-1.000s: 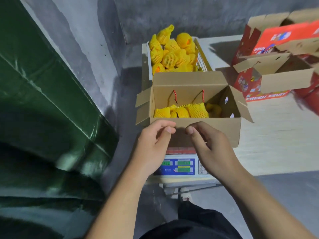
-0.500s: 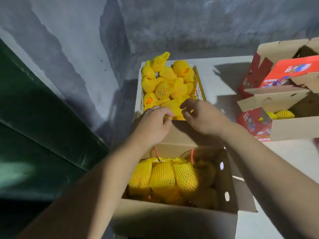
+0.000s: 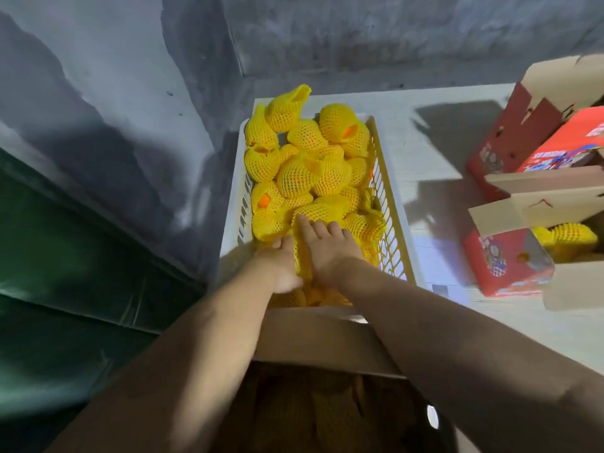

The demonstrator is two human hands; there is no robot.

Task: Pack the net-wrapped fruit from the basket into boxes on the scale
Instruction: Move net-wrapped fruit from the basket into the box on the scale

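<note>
From the head camera we look down on a white slatted basket (image 3: 397, 204) on the pale bench (image 3: 434, 152), heaped with net-wrapped fruit (image 3: 304, 171) in yellow foam mesh. Both of our hands reach into its near end. The left hand (image 3: 282, 266) and right hand (image 3: 330, 253) flank one wrapped fruit (image 3: 302, 253) and press against its sides; the right fingers (image 3: 307, 228) lie fairly straight and close together over the heap, while we cannot tell how the left fingers lie, since the fruit hides them. Below our forearms sits the open cardboard box (image 3: 320, 341), its inside in shadow. At the right stand red printed boxes (image 3: 503, 266), one showing yellow wrapped fruit inside.
</note>
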